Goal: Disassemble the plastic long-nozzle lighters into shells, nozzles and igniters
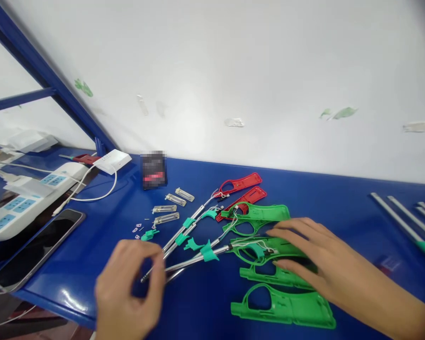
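My left hand (129, 288) is at the lower middle-left, its thumb and index finger closed on the end of a thin metal rod (191, 260). Teal pieces (208, 252) sit around the rods. My right hand (315, 257) rests with fingers spread on a green plastic handle shell (285, 246), where white wires meet the rod's other end. Another green shell (286, 307) lies nearest the front edge, and more green shells lie around my right hand. Two red shells (248, 182) lie behind them, with rods and wires reaching toward them.
Small clear tubes (166, 217) and a dark packet (154, 170) lie at the back left. A phone (38, 250), a power strip (28, 198) and white cables are on the left. Metal rods (398, 217) lie at the right. A white wall stands behind.
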`<action>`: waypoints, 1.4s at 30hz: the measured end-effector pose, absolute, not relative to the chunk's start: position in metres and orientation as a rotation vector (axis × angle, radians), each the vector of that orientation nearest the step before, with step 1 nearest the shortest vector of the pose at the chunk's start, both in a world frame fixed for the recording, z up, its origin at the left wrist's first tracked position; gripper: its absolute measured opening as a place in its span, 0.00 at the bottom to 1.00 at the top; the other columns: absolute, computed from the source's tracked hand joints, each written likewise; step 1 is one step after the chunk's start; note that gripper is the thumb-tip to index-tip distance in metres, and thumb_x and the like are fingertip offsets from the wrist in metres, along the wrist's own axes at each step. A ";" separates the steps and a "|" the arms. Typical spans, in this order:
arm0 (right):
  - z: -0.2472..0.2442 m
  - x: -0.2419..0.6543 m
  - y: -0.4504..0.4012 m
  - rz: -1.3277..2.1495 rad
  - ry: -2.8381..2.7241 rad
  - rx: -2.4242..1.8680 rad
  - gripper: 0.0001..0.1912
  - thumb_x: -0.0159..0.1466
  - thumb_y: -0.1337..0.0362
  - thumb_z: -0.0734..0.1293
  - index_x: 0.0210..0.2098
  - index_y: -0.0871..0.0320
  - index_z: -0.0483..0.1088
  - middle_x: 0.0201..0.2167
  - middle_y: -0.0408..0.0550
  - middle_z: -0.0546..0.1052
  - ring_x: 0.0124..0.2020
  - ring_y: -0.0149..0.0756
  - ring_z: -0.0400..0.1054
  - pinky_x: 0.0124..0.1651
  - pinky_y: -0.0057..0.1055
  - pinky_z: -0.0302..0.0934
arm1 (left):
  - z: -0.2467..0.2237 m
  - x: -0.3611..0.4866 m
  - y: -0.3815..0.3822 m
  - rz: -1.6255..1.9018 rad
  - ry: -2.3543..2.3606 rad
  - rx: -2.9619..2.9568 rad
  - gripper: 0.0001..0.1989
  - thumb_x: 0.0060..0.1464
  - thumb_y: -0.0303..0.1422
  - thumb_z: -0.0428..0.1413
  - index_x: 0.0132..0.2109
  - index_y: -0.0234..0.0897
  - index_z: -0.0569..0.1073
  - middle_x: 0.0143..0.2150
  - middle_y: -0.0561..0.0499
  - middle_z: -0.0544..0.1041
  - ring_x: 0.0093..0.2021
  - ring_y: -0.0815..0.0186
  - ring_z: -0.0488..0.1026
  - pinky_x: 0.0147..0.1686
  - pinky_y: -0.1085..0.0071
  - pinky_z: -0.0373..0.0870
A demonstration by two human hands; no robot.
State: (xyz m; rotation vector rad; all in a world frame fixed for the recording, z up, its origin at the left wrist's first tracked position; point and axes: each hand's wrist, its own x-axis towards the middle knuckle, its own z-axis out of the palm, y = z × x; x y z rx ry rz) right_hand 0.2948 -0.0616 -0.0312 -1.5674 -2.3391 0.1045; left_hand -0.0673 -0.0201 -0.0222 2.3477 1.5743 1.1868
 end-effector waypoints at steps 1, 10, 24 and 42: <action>-0.034 0.295 -0.062 0.116 -2.331 -1.569 0.20 0.74 0.46 0.65 0.59 0.46 0.74 0.53 0.48 0.80 0.53 0.49 0.77 0.52 0.49 0.75 | -0.022 -0.053 -0.023 1.156 1.396 2.401 0.05 0.65 0.27 0.56 0.42 0.42 0.74 0.39 0.50 0.77 0.41 0.60 0.73 0.42 0.64 0.70; -0.030 0.299 -0.064 0.143 -2.200 -1.510 0.19 0.74 0.45 0.64 0.54 0.48 0.77 0.49 0.47 0.82 0.51 0.43 0.77 0.51 0.41 0.74 | -0.036 0.002 -0.014 0.757 1.133 2.645 0.13 0.69 0.26 0.55 0.57 0.40 0.73 0.54 0.43 0.74 0.55 0.52 0.68 0.54 0.46 0.74; -0.026 0.307 -0.081 0.160 -2.145 -1.511 0.15 0.76 0.49 0.63 0.58 0.45 0.68 0.46 0.41 0.82 0.45 0.38 0.77 0.48 0.39 0.72 | -0.022 0.013 -0.012 0.788 1.003 2.658 0.10 0.72 0.24 0.54 0.56 0.39 0.71 0.44 0.49 0.77 0.41 0.61 0.72 0.45 0.58 0.69; -0.030 0.304 -0.087 0.120 -2.163 -1.480 0.14 0.78 0.53 0.62 0.59 0.48 0.67 0.48 0.43 0.80 0.47 0.38 0.73 0.52 0.38 0.65 | -0.008 0.030 -0.019 0.690 1.066 2.733 0.09 0.76 0.39 0.47 0.57 0.44 0.67 0.38 0.53 0.78 0.28 0.58 0.80 0.24 0.64 0.68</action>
